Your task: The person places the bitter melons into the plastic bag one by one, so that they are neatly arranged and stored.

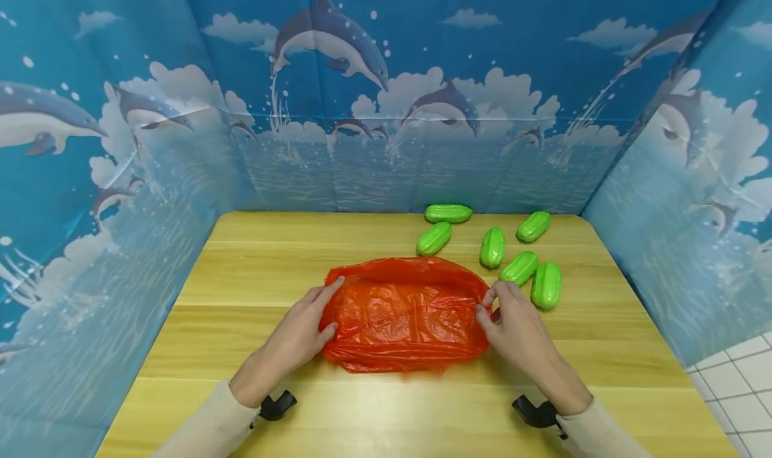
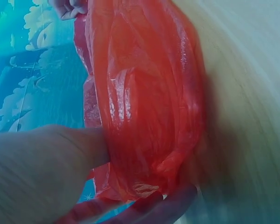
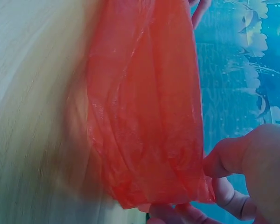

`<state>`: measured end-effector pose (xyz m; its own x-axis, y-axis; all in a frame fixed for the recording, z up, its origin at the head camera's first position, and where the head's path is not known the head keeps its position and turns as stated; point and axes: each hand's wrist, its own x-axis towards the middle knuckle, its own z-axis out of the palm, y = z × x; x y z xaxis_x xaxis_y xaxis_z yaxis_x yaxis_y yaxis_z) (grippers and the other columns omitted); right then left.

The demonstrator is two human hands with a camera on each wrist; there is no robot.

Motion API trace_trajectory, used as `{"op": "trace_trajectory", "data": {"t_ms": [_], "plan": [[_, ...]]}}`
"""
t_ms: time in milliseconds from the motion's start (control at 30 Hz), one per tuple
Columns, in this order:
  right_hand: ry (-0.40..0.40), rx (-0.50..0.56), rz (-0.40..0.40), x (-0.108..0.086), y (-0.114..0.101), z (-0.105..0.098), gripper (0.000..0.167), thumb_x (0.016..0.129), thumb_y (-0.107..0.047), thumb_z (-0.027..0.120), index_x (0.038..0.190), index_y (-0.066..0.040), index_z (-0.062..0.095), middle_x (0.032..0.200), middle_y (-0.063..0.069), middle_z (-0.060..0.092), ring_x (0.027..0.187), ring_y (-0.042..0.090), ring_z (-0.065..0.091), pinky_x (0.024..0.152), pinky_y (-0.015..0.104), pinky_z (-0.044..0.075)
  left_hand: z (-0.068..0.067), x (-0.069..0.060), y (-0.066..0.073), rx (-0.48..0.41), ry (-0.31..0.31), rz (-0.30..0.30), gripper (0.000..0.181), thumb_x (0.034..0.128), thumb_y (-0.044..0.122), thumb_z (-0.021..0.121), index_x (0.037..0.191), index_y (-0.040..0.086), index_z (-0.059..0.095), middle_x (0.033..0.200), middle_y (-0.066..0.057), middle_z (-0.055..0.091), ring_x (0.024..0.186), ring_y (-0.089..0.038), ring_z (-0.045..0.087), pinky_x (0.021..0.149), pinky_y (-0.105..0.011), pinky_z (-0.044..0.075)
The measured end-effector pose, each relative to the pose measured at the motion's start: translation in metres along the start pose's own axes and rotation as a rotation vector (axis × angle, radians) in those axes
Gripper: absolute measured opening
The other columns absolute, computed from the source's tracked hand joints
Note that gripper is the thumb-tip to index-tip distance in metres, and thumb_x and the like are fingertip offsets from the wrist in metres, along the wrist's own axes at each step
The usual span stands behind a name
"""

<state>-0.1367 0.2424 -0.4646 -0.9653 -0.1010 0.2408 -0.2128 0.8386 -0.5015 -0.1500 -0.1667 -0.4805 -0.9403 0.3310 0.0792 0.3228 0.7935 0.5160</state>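
Observation:
A red plastic bag point(image 1: 410, 314) lies spread on the wooden table with its mouth open upward. My left hand point(image 1: 298, 330) holds its left end, the thumb inside the rim and the fingers outside. In the left wrist view that thumb point(image 2: 91, 144) goes in behind the red film. At the right end my right hand point(image 1: 521, 324) pinches the rim between thumb and fingers. The right wrist view shows the right hand's thumb point(image 3: 226, 156) on the bag's edge, other fingers under the corner. Nothing shows inside the bag.
Several glossy green, ribbed oblong pieces, like toy cucumbers point(image 1: 547, 286), lie behind and right of the bag. One point(image 1: 520, 267) is close to my right hand. A dolphin-print curtain point(image 1: 386, 163) encloses the table point(image 1: 241, 257) at the back and sides. White tiles point(image 1: 738, 384) show at right.

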Motion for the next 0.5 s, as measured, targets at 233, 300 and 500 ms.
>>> {"op": "trace_trajectory", "data": {"t_ms": [233, 300, 500], "plan": [[-0.029, -0.026, 0.031, 0.002, 0.002, -0.008, 0.018, 0.103, -0.015, 0.082, 0.102, -0.012, 0.064, 0.110, 0.018, 0.068, 0.089, 0.025, 0.075, 0.071, 0.031, 0.059, 0.004, 0.001, 0.001, 0.001, -0.007, -0.026, 0.090, 0.1023, 0.007, 0.089, 0.181, 0.014, 0.045, 0.164, -0.027, 0.063, 0.144, -0.047, 0.072, 0.116, -0.061, 0.065], [-0.035, -0.036, 0.056, 0.003, 0.004, -0.011, 0.020, 0.105, -0.021, 0.081, 0.103, -0.012, 0.063, 0.112, 0.017, 0.067, 0.092, 0.027, 0.076, 0.073, 0.035, 0.060, 0.005, 0.002, 0.001, -0.008, -0.005, -0.031, 0.089, 0.1032, 0.008, 0.089, 0.180, 0.014, 0.045, 0.165, -0.028, 0.063, 0.144, -0.048, 0.071, 0.117, -0.061, 0.064], [0.038, -0.073, 0.068, 0.010, 0.019, -0.025, 0.024, 0.111, -0.030, 0.078, 0.102, -0.012, 0.064, 0.117, 0.018, 0.067, 0.100, 0.034, 0.078, 0.074, 0.043, 0.060, 0.008, 0.007, 0.002, -0.044, 0.003, -0.052, 0.085, 0.1065, 0.013, 0.084, 0.181, 0.014, 0.044, 0.169, -0.030, 0.058, 0.147, -0.052, 0.068, 0.119, -0.064, 0.063]]}}
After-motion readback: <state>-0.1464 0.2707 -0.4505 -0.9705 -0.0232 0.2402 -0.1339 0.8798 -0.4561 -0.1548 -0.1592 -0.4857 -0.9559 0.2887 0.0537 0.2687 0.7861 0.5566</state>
